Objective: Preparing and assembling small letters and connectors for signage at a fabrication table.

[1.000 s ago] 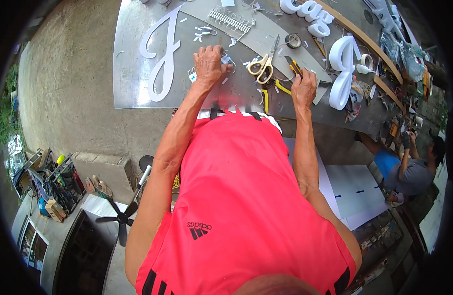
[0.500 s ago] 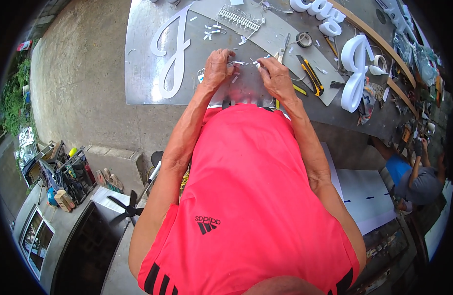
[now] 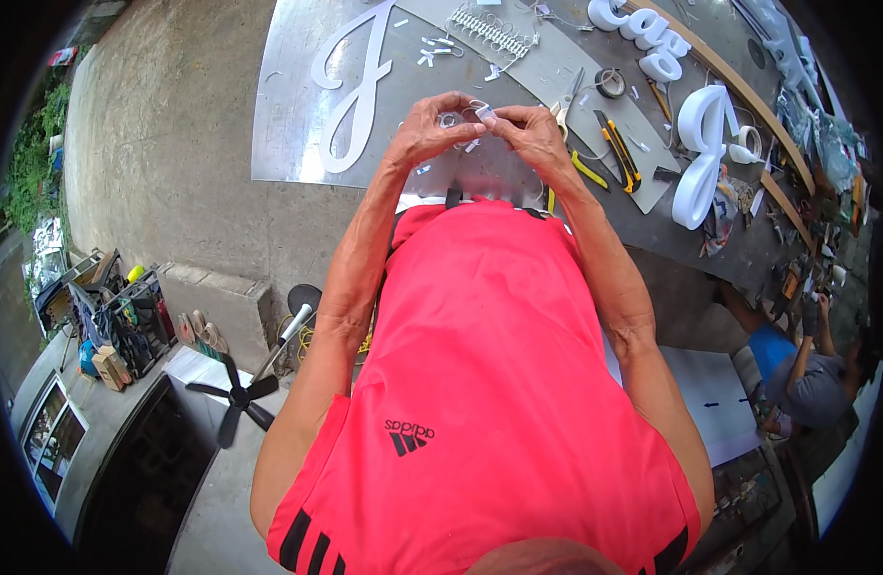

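Metal table (image 3: 288,134) beyond the body, under the grip. White script cutout (image 3: 371,69) left of the grip; grey strip (image 3: 547,72) beyond it and off to the right. Left hand (image 3: 430,132) and right hand (image 3: 533,134) nearly meet over the near edge. Cutter (image 3: 619,151) right of the grip, lying on the strip; pliers (image 3: 589,171) nearer the body, just beside the right hand. Tape (image 3: 602,91) beyond, right.

White piece (image 3: 487,113) is between the two hands' fingertips, clear of the tools. My take: hold it steady with one hand, work it with the other's fingertips, light pressure, no tug on the thin wire beside it.

Grip: both pinches narrow, thumb and finger of each on the piece. Can't tell how hard they press.
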`<state>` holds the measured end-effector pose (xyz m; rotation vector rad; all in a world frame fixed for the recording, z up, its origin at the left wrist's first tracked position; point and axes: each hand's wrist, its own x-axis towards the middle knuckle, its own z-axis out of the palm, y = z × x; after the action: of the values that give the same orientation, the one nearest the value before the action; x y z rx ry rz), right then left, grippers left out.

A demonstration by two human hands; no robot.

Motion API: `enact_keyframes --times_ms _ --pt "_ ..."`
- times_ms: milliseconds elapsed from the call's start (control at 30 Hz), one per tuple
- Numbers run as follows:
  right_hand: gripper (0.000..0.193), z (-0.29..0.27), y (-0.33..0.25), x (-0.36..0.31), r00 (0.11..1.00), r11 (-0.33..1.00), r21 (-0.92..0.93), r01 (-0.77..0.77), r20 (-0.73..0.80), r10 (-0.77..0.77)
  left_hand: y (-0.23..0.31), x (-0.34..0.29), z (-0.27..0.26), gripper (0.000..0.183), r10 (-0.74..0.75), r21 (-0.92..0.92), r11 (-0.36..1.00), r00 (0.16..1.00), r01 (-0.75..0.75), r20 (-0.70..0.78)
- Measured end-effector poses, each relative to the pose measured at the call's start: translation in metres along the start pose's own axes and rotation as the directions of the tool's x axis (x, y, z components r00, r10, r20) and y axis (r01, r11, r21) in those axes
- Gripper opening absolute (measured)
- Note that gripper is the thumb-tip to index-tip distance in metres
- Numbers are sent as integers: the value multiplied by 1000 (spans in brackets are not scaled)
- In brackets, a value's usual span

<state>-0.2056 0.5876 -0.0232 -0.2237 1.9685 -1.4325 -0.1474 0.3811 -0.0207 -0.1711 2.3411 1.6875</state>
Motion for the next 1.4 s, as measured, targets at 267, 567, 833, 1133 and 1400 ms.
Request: enact_keyframes --times_ms 267,567,833,1133,1400 --pt "25 -18 -19 -24 998 991 120 -53 23 51 17 3 3 33 -18 -252 967 993 47 119" --pt "20 -22 -30 -21 937 869 -384 311 -32 -349 25 6 8 35 14 72 997 1000 -15 23" --pt "15 -15 -24 -16 874 801 -429 416 -54 -483 36 3 6 36 93 213 973 996 -87 -19" --pt "11 -1 -25 -18 841 775 -432 462 -64 -537 23 -3 6 26 -25 -131 991 1000 26 14" --pt "10 12 -21 -19 745 660 -574 485 -124 -656 32 -10 18 19 87 25 996 982 -84 -168"
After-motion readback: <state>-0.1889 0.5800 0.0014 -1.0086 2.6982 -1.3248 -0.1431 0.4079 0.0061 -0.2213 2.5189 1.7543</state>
